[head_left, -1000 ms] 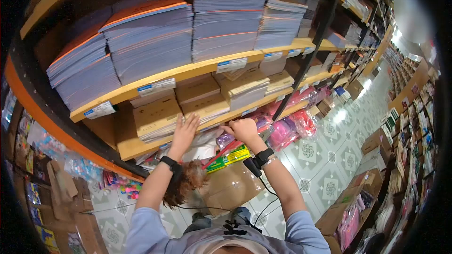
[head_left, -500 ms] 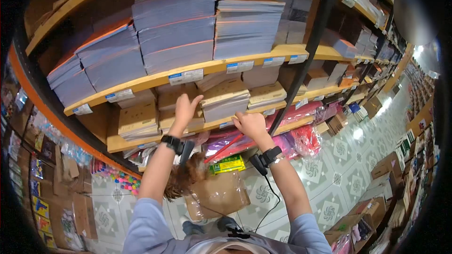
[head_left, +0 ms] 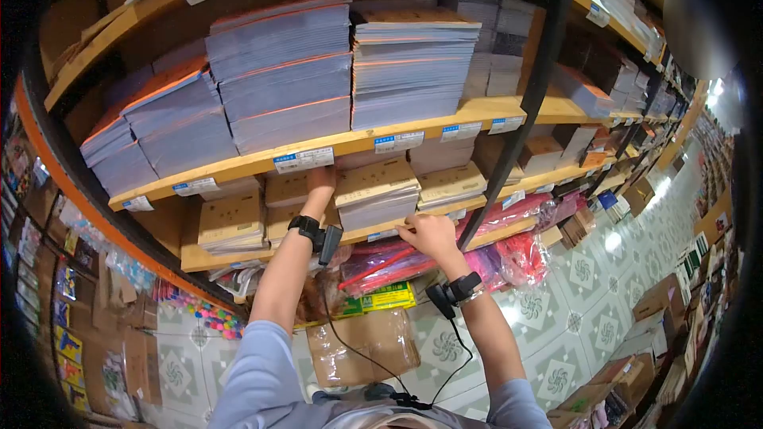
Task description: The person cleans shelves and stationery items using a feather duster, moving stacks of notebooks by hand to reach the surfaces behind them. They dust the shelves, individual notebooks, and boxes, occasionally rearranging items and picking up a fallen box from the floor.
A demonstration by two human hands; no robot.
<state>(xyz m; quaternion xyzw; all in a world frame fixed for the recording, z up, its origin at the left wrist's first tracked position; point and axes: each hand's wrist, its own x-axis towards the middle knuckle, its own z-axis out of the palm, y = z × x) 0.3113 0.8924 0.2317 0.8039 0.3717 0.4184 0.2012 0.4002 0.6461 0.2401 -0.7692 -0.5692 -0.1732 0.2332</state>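
Deeper than before, your left hand reaches beneath the upper shelf among tan booklets on the lower shelf, its fingers too hidden to tell. Your right hand curls, grip unclear, at the lower shelf's edge.

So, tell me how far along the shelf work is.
Tan booklets already stand in stacks on the shelf. In hand: the left hand reaches in among them, fingers hidden; the right hand seems to hold a red rod. Left, probably: drawing the left hand out and squaring the uneven stacks. Anything more, I cannot tell.
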